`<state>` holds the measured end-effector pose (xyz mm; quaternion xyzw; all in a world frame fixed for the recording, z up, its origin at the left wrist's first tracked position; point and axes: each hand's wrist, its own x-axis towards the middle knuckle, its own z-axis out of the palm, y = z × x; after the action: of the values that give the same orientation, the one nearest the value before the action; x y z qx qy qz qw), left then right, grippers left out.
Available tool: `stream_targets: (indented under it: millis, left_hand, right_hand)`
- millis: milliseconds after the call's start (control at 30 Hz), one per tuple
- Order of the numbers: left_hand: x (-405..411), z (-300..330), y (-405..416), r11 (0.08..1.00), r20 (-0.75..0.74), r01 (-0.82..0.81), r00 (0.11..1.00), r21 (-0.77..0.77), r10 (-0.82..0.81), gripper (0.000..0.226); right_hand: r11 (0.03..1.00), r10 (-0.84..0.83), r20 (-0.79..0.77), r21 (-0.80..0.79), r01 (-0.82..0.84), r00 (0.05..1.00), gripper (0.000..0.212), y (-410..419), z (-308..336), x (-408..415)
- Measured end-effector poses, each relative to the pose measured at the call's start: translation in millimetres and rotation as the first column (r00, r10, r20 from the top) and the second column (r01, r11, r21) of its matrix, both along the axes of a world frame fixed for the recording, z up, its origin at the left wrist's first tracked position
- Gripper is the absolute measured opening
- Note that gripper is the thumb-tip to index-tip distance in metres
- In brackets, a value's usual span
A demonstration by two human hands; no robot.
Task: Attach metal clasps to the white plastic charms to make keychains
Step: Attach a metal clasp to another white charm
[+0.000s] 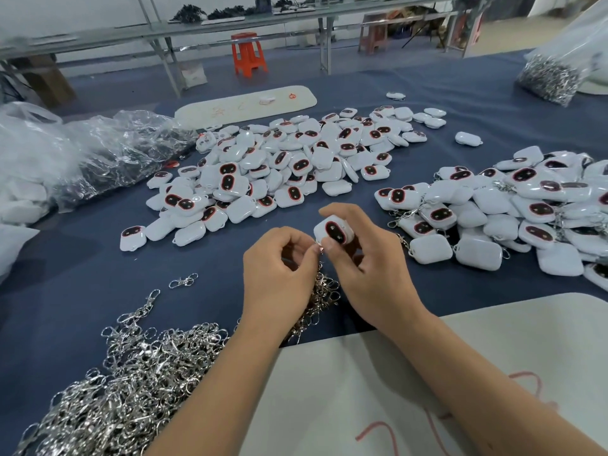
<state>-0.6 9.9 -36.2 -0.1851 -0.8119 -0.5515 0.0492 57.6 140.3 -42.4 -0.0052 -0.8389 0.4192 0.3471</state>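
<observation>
While the right hand (368,255) grips a white charm (334,231) between thumb and curled fingers, holding it up above the blue desk (411,120) with its dark oval face toward the camera, the left hand (279,268) pinches a small metal clasp (319,248) at the charm's lower left corner, fingertips of both hands nearly touching there. Beneath the hands lies a small heap of clasps (324,292), and a much larger pile of clasps (131,383) spreads over the near left of the desk, with one loose clasp (183,280) lying apart from it. Farther back sits a broad heap of bare charms (279,169), and to the right a second heap of charms with clasps (513,212) already on them. A clear bag (556,70) of metal parts stands at the far right, and crumpled plastic bags (98,149) lie at the left
</observation>
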Motion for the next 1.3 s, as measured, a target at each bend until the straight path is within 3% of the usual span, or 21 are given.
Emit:
stream_targets:
  millis: [367,600,767,933,1133,1300]
  left_hand:
    - [4.4,5.7,0.7,0.997,0.058,-0.010,0.998,0.081,0.005,0.020]
    - [5.8,5.9,1.6,0.990,-0.024,0.026,0.999,0.137,-0.023,0.024]
    - [4.2,3.0,4.0,0.999,0.044,0.024,0.999,0.043,-0.026,0.017]
    - [1.6,4.1,1.8,1.000,0.074,-0.002,0.997,0.020,0.000,0.017]
    - [-1.2,4.9,-0.5,0.999,0.088,0.037,0.995,-0.016,-0.035,0.017]
    - [-1.4,3.9,-1.8,0.996,0.093,0.070,0.994,-0.054,-0.064,0.019]
  right_hand:
    - [0.992,-0.069,0.006,-0.106,0.069,0.998,0.013,0.4,-2.5,-0.1]
    - [0.868,0.063,0.172,-0.495,0.032,0.983,0.008,8.6,-2.4,-3.8]
    - [0.972,-0.048,0.083,-0.227,0.066,0.995,0.011,4.6,-2.3,-1.5]
    - [0.999,-0.051,0.037,-0.007,0.051,0.998,0.021,0.7,-2.3,-0.2]
    - [1.000,-0.012,0.009,-0.006,0.012,1.000,0.021,1.4,-1.0,-0.1]
    - [0.997,-0.079,0.010,-0.006,0.079,0.997,0.015,0.5,-1.8,0.4]
